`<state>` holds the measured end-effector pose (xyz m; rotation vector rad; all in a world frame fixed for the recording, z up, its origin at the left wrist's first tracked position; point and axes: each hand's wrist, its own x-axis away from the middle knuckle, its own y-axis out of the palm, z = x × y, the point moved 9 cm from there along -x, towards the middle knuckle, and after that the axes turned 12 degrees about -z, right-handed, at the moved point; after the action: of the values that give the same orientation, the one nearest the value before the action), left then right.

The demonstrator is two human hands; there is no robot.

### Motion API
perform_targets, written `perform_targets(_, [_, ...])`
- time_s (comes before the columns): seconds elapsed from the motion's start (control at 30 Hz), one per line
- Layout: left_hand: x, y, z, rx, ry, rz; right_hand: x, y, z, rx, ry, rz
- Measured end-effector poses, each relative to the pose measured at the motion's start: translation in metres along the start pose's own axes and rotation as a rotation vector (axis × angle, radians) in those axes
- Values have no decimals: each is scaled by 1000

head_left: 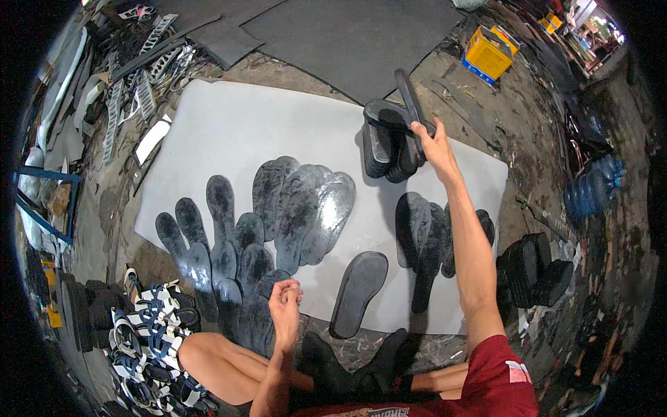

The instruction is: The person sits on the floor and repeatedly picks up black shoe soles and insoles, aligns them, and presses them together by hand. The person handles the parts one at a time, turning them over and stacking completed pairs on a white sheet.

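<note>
My right hand (pixel 433 144) grips a black shoe sole (pixel 408 94), raised on its edge over a stack of black soles (pixel 377 142) at the back right of the white sheet (pixel 222 118). Near the sheet's front edge, my left hand (pixel 285 299) has its fingers curled together; whether anything is between them is hidden. It is beside a spread of overlapping shiny black sole pieces (pixel 240 267). One thick black sole (pixel 359 295) lies alone on the sheet between my arms. More dark sole pieces (pixel 424 233) lie partly behind my right forearm.
White and dark sandal uppers (pixel 149 333) are heaped by my left knee. Black soles (pixel 531 271) are piled off the sheet's right edge. Dark rubber sheets (pixel 333 42) cover the ground beyond. A yellow crate (pixel 490 54) and blue bottles (pixel 594 184) stand at the right.
</note>
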<state>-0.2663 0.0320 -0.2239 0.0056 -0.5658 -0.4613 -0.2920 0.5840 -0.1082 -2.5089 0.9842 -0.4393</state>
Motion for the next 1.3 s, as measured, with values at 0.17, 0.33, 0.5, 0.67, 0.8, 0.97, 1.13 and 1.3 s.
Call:
perform_targets(0.17, [-4, 15, -34, -21, 61, -124, -60, -29, -26, 471, -203, -31])
perform_targets(0.33, [3, 65, -34, -183, 74, -294, -126, -23, 22, 809, -234, -163])
perform_targets(0.5, [8, 81, -27, -265, 16, -380, -64, -5, 38, 695, -257, 128])
perform_targets(0.67, [4, 54, -33, -228, 26, -213, 168, -4, 92, 398, -183, 485])
perform_targets(0.8, [10, 51, -12, -243, 124, -167, 371, 14, 183, 338, 307, 500])
perform_targets(0.97, [13, 66, -20, -249, 131, -216, 458, 41, 215, 339, 278, 312])
perform_targets(1.13, [20, 63, -29, -531, 248, -252, 427, 32, 212, 339, 314, 361])
perform_targets(1.3, [58, 65, -20, -606, 338, -272, 372, -58, 272, 336, 506, 580])
